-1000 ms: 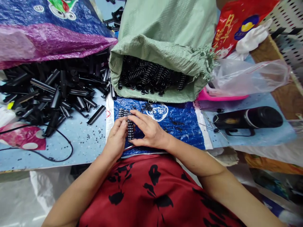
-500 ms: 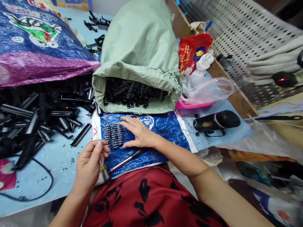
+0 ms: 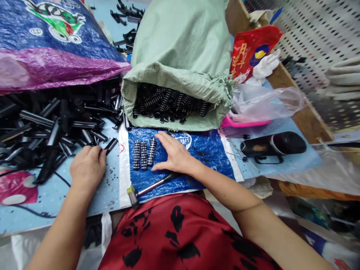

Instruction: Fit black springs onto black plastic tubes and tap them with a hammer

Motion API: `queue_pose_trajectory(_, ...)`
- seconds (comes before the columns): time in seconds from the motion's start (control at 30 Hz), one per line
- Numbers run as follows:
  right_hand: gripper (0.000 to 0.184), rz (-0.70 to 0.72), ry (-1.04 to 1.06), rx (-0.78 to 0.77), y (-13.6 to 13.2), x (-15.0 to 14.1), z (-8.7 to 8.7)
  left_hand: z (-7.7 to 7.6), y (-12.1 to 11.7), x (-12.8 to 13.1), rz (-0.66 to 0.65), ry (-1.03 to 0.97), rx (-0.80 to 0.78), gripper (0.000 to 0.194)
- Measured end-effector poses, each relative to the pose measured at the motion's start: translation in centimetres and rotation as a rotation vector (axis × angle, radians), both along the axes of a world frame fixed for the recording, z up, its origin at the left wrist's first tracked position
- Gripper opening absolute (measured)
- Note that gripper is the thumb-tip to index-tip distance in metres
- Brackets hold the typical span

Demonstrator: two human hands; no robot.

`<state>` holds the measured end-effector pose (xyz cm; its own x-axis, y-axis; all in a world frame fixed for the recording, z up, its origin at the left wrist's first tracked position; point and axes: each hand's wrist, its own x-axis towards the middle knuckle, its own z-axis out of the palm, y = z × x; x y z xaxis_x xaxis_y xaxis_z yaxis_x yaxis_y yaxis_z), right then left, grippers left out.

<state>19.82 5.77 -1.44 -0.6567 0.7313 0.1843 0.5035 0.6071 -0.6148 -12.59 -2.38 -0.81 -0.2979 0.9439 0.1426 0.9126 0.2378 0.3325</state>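
My left hand [image 3: 87, 167] reaches left over the light blue table top, its fingers curled onto the near end of a black plastic strip [image 3: 111, 144] at the edge of a big pile of such strips [image 3: 53, 120]. My right hand [image 3: 174, 153] lies flat with fingers spread on a blue woven sheet [image 3: 208, 150]. It rests just right of three short rows of black dotted beads [image 3: 143, 153], side by side on the sheet. A small hammer [image 3: 150, 186] lies near me, its handle under my right wrist.
A green woven sack [image 3: 180, 56] lies open behind the sheet, full of the same black beads [image 3: 168, 103]. A blue and purple bag [image 3: 56, 52] covers the far left. A black cylinder [image 3: 274, 144], a clear plastic bag [image 3: 267, 103] and a pink tray [image 3: 242, 122] are on the right.
My left hand left the bead rows and moved left to the black strip by the pile. My right hand let go and lies flat beside the three rows.
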Motion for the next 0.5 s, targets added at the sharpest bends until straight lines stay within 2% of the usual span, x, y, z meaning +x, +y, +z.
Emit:
queue_pose_trajectory(0.07, 0.133, 0.02, -0.085, -0.053, -0.3, -1.0, 0.0, -0.1, 0.4, 0.0, 0.038, 0.013, -0.069, 0.03)
queue_pose_trajectory(0.17, 0.139, -0.002, -0.127, -0.106, -0.5, -2.1, 0.1, 0.4, 0.4, 0.6, 0.057, -0.024, -0.109, 0.03)
queue_pose_trajectory(0.33, 0.126, -0.001, -0.184, -0.146, 0.2, -2.7, 0.6, 1.4, 0.3, 1.5, 0.016, -0.069, -0.068, 0.028)
queue_pose_trajectory(0.4, 0.122, 0.015, -0.123, -0.151, 0.5, -2.2, 0.6, 1.7, 0.1, 1.7, 0.036, -0.073, -0.024, 0.029)
queue_pose_trajectory(0.5, 0.121, 0.023, 0.108, -0.177, 0.4, -0.7, 0.6, 2.1, -0.9, 1.8, 0.158, -0.324, 0.165, 0.025)
